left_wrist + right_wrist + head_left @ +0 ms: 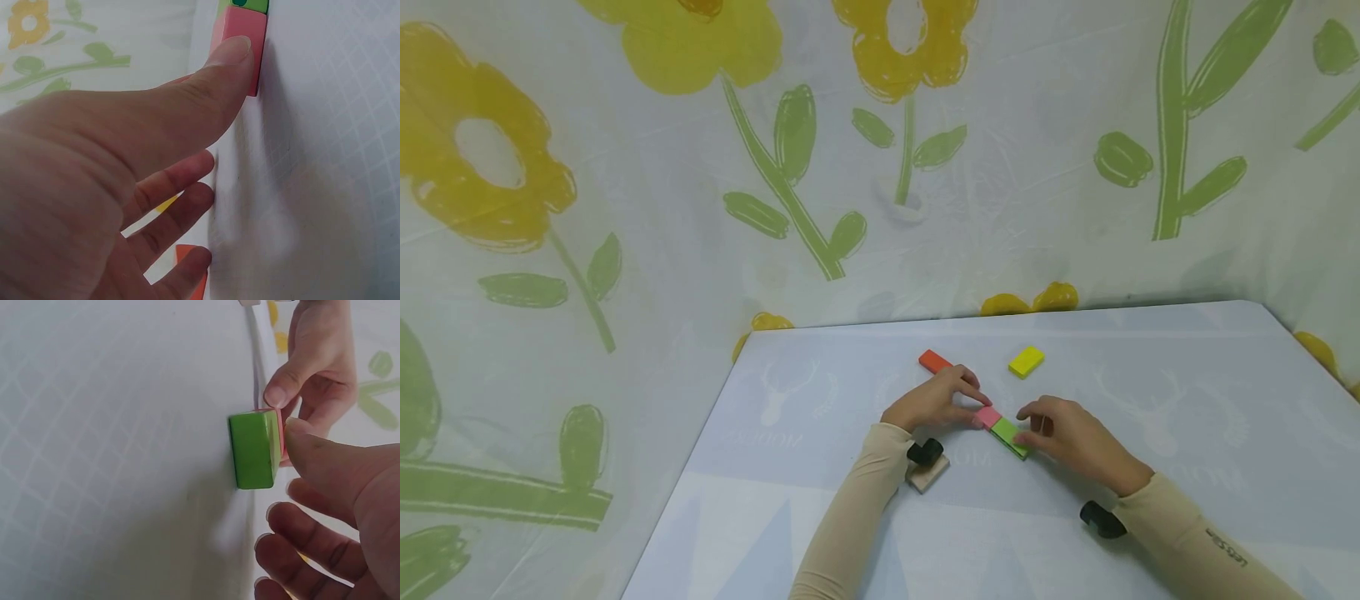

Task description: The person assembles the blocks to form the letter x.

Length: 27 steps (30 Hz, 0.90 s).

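- My left hand lay on the pale table cover, its thumb pressed against the side of the pink block and the other fingers loosely spread on the cloth; I could not tell from the head view whether my forefinger touched the block too.
- The pink block lay flat near the middle of the table, end to end with the green block, the two touching.
- My right hand held the green block, thumb pinching its edge, the remaining fingers curled just beside it.
- To do this step well, I judged I should push both blocks gently toward each other and keep their long sides in one line, so that neither skewed.
- Behind them, apart, lay an orange block and a yellow block.
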Tool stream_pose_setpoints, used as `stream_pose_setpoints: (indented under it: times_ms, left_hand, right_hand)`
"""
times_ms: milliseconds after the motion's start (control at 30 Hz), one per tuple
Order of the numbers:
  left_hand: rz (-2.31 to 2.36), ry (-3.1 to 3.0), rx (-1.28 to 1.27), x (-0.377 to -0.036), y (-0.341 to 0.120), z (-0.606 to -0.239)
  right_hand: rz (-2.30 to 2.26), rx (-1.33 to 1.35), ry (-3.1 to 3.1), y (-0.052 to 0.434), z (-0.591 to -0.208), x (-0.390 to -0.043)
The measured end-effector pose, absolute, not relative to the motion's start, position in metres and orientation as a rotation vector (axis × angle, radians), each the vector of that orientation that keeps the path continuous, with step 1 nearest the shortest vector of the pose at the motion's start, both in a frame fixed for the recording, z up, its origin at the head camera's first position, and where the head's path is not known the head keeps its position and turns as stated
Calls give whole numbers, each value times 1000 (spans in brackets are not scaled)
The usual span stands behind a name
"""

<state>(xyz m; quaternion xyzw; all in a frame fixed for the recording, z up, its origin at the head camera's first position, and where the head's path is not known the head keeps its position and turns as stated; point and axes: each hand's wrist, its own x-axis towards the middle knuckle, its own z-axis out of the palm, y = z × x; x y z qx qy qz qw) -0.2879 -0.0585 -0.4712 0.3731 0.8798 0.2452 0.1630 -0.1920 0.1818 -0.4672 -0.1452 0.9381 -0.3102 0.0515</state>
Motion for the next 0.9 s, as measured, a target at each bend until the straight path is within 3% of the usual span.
stream_pose_setpoints:
  times_ms: [900]
  left_hand:
    - [698, 2510, 1090, -288, -59, -472]
  right_hand:
    - [-1037, -657, 2840, 189, -482, -201]
